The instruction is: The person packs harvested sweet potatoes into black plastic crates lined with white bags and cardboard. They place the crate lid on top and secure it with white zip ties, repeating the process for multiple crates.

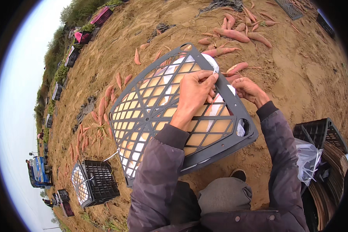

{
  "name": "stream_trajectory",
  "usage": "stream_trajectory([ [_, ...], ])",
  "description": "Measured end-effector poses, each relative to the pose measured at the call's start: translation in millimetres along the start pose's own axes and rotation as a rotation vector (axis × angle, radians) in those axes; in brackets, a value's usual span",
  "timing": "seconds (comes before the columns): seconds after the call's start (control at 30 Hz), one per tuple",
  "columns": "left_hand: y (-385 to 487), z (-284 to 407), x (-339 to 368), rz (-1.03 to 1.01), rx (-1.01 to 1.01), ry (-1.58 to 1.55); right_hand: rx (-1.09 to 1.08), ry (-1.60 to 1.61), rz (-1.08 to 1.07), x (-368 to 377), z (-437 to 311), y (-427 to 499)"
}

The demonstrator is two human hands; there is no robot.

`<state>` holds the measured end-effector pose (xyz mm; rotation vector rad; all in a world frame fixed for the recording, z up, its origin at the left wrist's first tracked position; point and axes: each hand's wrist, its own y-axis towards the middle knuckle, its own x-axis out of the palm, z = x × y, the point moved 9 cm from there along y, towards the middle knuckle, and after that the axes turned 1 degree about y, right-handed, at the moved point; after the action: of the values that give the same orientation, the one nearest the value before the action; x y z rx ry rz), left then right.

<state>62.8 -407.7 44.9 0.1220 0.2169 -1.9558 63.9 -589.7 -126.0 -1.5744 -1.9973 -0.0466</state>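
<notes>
A black plastic crate with a lattice lid (147,119) stands before me, tilted in the picture. Through the lid show tan sheets, probably cardboard, and white wrapping printed with reddish lines. My left hand (195,92) rests over the lid near its right edge, thumb and forefinger pinching the end of a thin white strip (215,69). Just outside that edge, my right hand (248,90) has its fingers curled beside a white piece (231,89); whether it pinches this is unclear. A white tie (111,156) sticks out at the lid's lower left edge.
Sweet potatoes (232,34) lie on the sandy soil beyond the crate and to the left. Another lidded crate (100,182) stands lower left. At right, a black crate (313,130) adjoins stacked cardboard (333,168) and clear plastic bags (306,162). A blue vehicle (40,171) is far left.
</notes>
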Motion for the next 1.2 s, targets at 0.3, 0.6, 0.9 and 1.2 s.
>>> stream_trajectory([
  [0.3,-2,6,-1,0.023,0.005,0.104,-0.268,0.126,0.109,14,-49,-34],
  [0.6,-3,12,-2,0.049,0.088,0.133,-0.475,0.039,0.189,47,-66,-39],
  [0.9,-2,8,-4,-0.086,0.057,0.022,-0.677,-0.117,0.355,50,-69,-48],
  [1.2,-10,44,-4,0.182,0.505,0.581,-0.861,-0.492,0.398,74,-91,-78],
])
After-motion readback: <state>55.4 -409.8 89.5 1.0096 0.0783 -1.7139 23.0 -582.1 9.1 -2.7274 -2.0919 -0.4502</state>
